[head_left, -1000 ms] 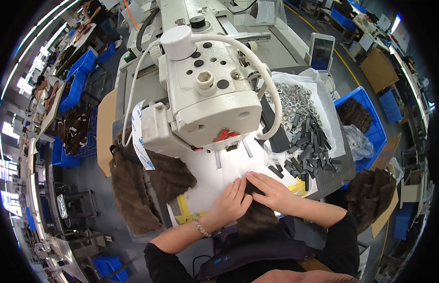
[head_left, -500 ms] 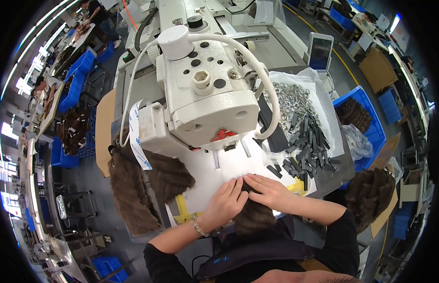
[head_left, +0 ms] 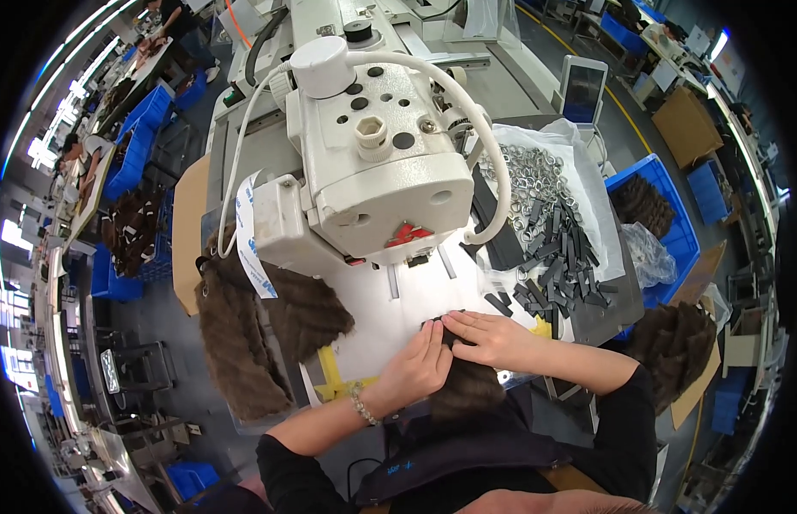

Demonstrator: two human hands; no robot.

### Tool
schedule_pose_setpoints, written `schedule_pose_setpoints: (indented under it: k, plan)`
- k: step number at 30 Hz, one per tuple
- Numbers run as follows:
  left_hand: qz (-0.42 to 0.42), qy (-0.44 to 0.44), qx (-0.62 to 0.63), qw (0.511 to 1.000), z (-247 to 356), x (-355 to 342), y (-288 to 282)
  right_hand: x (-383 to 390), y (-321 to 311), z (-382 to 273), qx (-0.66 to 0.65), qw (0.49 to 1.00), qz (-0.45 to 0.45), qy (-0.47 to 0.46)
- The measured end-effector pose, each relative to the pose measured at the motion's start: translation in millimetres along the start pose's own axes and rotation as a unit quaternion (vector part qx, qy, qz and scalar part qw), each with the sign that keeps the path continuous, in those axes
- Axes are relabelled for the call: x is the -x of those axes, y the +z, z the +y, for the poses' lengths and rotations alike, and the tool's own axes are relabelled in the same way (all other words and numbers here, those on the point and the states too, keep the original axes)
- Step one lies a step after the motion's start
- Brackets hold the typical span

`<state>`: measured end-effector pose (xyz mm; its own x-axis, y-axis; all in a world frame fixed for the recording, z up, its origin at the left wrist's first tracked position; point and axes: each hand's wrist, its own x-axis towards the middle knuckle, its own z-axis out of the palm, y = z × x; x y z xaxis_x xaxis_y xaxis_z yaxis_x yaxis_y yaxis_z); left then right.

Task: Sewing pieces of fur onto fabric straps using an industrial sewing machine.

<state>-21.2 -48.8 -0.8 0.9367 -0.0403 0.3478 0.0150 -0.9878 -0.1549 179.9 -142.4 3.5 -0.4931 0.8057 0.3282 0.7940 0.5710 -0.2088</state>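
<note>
A piece of brown fur (head_left: 467,392) lies at the near edge of the white work plate (head_left: 364,287), its lower part hanging toward me. My left hand (head_left: 422,360), with a beaded bracelet at the wrist, presses on its upper end. From the other side my right hand (head_left: 494,341) bears on the same end, fingers together and fingertips almost meeting the left ones. A small dark edge shows by the fingertips; what lies beneath the fingers is hidden. The white head of a sewing machine (head_left: 390,201) stands just beyond my hands.
Metal rings (head_left: 535,176) and short black strips (head_left: 557,265) are heaped on the right. More brown fur pieces (head_left: 235,343) lie on the left. Yellow tape (head_left: 331,373) marks the plate's edge. A blue bin (head_left: 685,257) and a fur pile (head_left: 672,351) stand farther right.
Both hands stay on the fur piece with nearly the same hold. My right hand has shifted slightly up and right, and the whole view has tilted a little.
</note>
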Motion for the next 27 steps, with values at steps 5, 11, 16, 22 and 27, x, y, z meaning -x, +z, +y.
schedule_pose_setpoints:
  k: [5, 11, 16, 22, 27]
  plan:
    - [-0.006, 0.011, 0.004, 1.000, -0.9, 1.3, 0.9, -2.1, 0.7, -1.5, 0.012, 1.000, 0.000, -0.007]
    - [-0.016, 0.006, 0.026, 1.000, -2.3, 1.2, -0.8, 1.3, 1.3, -2.0, 0.025, 1.000, -0.004, -0.007]
    - [-0.009, 0.005, 0.025, 1.000, -3.3, 1.8, -0.7, -2.1, -4.5, -3.0, -0.099, 0.992, 0.025, 0.074]
    - [-0.006, 0.013, 0.020, 1.000, -6.6, 0.0, -1.0, -9.5, 0.7, -2.1, -0.025, 0.999, 0.023, 0.024]
    - [-0.004, 0.022, 0.021, 1.000, -6.1, 1.8, -1.4, -5.8, 5.8, -4.0, 0.033, 0.999, 0.021, -0.003]
